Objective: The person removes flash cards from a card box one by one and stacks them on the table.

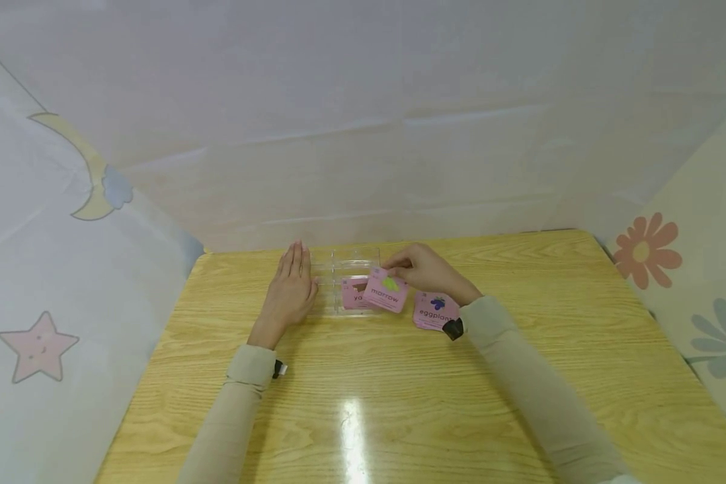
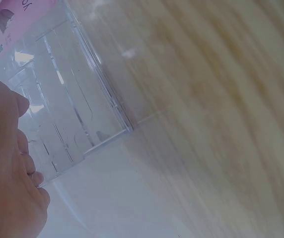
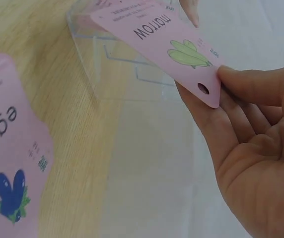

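Note:
My right hand pinches a pink flash card reading "marrow" by its punched corner, between thumb and fingers. That card is tilted over the front of a clear acrylic rack, partly covering a pink card beginning "ya" that stands in it. At the rack's left end, my left hand lies with its fingers straight, beside or touching the clear plastic. In the left wrist view, stepped slots of the rack show next to the curled-looking edge of the hand. The "eggplant" card tops a pink stack right of the rack.
All of this is near the far edge of a wood-grain table. A pale cloth or paper backdrop rises right behind it. Printed side walls with a star and a flower flank the table.

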### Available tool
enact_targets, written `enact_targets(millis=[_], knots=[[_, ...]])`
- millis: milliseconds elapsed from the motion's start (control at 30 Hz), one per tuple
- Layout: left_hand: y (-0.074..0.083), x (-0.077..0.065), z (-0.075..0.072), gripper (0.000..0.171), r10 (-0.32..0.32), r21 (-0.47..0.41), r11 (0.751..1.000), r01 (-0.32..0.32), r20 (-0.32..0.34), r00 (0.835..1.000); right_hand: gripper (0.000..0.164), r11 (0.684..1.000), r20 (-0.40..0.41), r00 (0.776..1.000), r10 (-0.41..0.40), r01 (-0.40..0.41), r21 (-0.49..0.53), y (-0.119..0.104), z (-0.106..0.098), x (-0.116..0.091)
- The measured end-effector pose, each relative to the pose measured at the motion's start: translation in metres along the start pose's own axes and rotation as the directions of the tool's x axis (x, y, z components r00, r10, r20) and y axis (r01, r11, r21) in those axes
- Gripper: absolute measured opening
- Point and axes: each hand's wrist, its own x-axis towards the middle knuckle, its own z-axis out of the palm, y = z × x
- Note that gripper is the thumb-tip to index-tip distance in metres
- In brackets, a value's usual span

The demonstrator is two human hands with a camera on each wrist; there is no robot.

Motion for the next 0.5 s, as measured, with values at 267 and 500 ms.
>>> enact_targets(millis=[267, 500], knots=[[-0.001, 0.000, -0.001, 0.070, -0.001, 0.005, 1.000, 0.001, -0.028, 1.000, 0.030, 0.998, 0.022, 0.997, 0.067, -0.067, -0.008, 0.022, -0.011, -0.008], [0.001, 0.000, -0.001, 0.070, -0.004, -0.001, 1.000, 0.004, -0.021, 1.000, 0.030, 0.991, 0.042, 0.990, 0.133, -0.133, 0.004, 0.039, -0.020, -0.021]])
